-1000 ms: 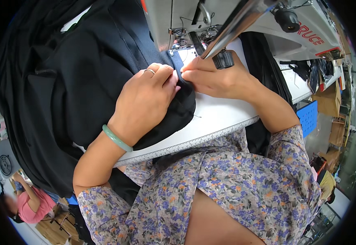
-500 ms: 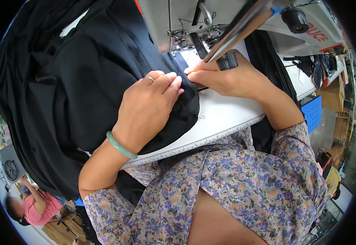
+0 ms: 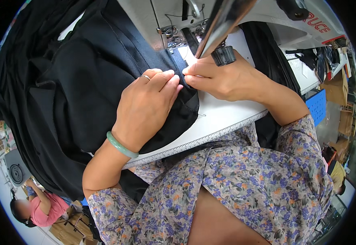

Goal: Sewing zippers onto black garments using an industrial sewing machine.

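A large mass of black cloth (image 3: 78,90) covers the left of the white sewing table (image 3: 223,110), with a folded seam strip (image 3: 176,59) running under the presser foot of the sewing machine (image 3: 161,24). My left hand (image 3: 143,108), wearing a ring and a green bangle, lies on the cloth left of the strip, its fingers curled and pressing the fabric. My right hand (image 3: 231,79) pinches the cloth's edge just right of my left fingertips, below the foot. Part of it is hidden behind the machine's metal tube (image 3: 223,24) and dark knob (image 3: 223,55).
A person in pink (image 3: 47,212) works at the lower left, near a round-patterned grey appliance (image 3: 16,169). Another person in yellow (image 3: 337,177) is at the right rim. A blue perforated panel (image 3: 316,106) and cardboard boxes (image 3: 334,90) stand at right. A measuring tape strip edges the table.
The view has shifted slightly. My hands keep much the same hold on the cloth, with my right fingertips and the strip barely changed in position relative to the presser foot.
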